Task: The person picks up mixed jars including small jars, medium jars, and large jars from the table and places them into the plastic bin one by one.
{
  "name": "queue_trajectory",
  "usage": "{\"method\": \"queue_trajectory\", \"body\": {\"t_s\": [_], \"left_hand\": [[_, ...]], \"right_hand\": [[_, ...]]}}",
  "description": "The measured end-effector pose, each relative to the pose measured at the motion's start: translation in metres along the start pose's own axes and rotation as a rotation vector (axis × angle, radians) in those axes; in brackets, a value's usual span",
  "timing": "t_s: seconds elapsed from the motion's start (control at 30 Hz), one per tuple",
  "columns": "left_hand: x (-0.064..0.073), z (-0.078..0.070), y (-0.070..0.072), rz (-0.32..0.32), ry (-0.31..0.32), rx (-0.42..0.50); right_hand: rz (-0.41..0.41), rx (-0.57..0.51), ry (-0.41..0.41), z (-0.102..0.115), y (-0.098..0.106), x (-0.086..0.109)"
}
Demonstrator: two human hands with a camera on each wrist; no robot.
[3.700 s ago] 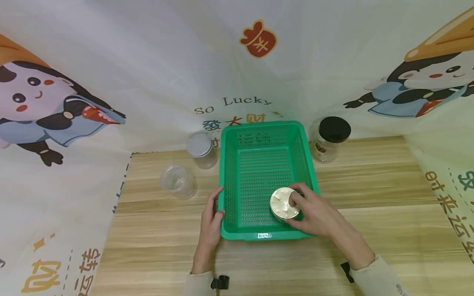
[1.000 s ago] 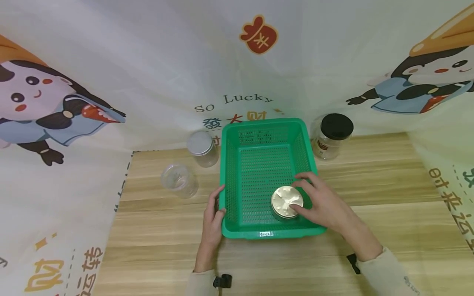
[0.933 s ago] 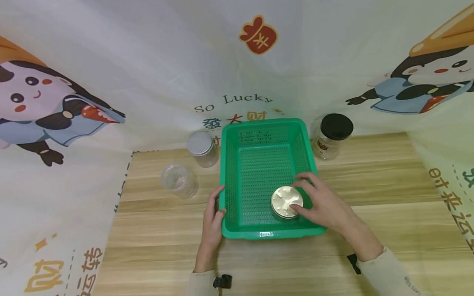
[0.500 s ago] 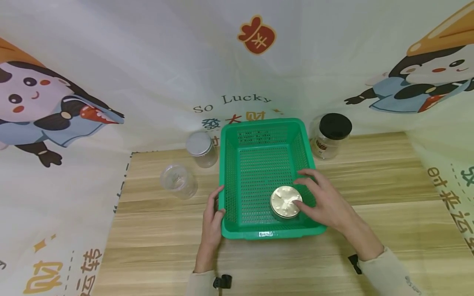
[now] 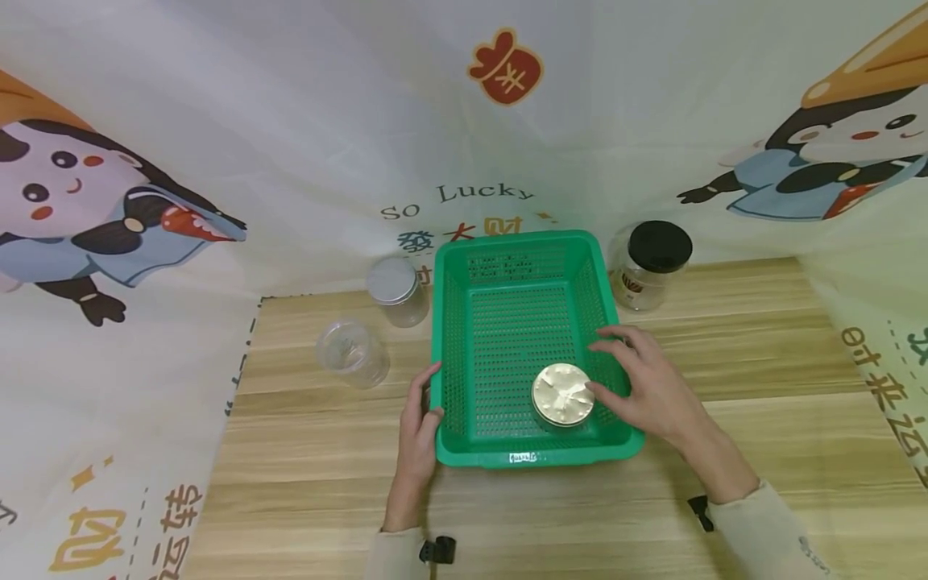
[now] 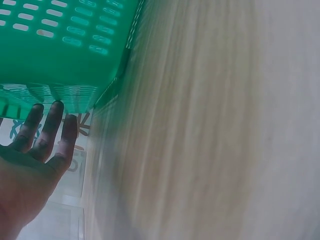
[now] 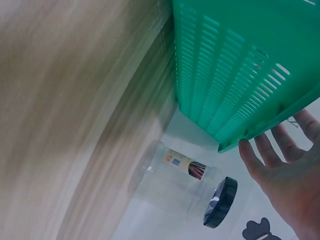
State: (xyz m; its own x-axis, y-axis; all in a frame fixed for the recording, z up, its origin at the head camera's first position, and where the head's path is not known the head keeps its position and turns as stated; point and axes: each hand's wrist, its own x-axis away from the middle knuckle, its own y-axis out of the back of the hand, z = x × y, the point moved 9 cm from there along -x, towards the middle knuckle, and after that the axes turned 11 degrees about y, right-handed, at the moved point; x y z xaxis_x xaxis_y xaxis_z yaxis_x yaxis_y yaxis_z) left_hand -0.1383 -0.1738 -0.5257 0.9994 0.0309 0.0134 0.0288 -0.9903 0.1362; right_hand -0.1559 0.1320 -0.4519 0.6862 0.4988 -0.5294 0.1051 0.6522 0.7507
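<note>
Green basket (image 5: pixel 518 322): gold-topped container (image 5: pixel 563 395) inside, head view; outer walls (image 7: pixel 230 75), wrist views.

One left hand (image 5: pixel 416 443), one right hand (image 5: pixel 658 395), I make it two from way over here! One basket (image 5: pixel 518 330), one table (image 5: pixel 304 483). Now I count one gold-topped pot (image 5: pixel 563 395), one silver-topped jar (image 5: pixel 397 292), one black-topped jar (image 5: pixel 655 251), one cup (image 5: pixel 355 354): four in all! And I spot two sleeves (image 5: pixel 399 556), two cartoon figures (image 5: pixel 54 181), one red bag print (image 5: pixel 506 68).

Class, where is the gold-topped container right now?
In the head view, the gold-topped container is inside the green basket, towards its near right corner, beside the right hand.
</note>
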Motion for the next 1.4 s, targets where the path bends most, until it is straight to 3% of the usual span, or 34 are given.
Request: {"method": "queue_trajectory", "body": {"t_s": [0.37, 0.83, 1.17, 1.4], "left_hand": [[0.0, 0.0, 0.0, -0.001, -0.014, 0.005], [0.001, -0.002, 0.0, -0.012, -0.016, -0.004], [0.0, -0.001, -0.001, -0.008, -0.018, -0.011], [0.0, -0.001, 0.001, -0.017, -0.014, -0.015]], "right_hand": [[-0.073, -0.007, 0.068, -0.008, 0.011, -0.004], [-0.072, 0.041, 0.105, -0.016, 0.017, -0.009], [-0.008, 0.045, 0.041, -0.032, 0.024, -0.008], [-0.027, 0.056, 0.031, -0.037, 0.028, -0.009]]}}
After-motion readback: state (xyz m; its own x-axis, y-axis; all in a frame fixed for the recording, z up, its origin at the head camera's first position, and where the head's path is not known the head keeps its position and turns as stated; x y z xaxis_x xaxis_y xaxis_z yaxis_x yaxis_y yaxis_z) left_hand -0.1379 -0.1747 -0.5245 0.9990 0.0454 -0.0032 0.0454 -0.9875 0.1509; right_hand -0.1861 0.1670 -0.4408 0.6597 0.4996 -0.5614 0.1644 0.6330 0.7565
